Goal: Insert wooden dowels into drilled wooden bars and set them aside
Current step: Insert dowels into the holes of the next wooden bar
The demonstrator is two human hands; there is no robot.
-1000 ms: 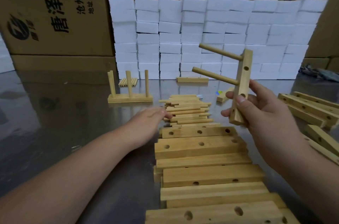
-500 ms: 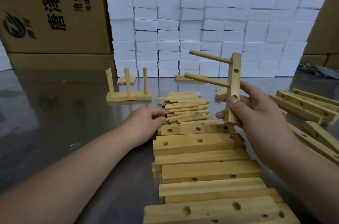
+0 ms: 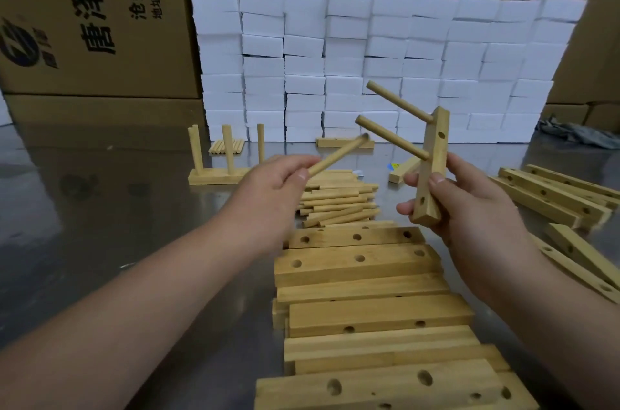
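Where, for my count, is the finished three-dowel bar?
Head view, left: the three-dowel bar stands before the small dowel bundle and white blocks.

You hold one loose dowel (image 3: pixel 335 158) and one bar (image 3: pixel 431 171) with two fitted dowels (image 3: pixel 391 138); one finished bar (image 3: pixel 218 176) carries three upright dowels (image 3: pixel 228 149).

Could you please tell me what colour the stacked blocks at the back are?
The blocks are white, in the head view.
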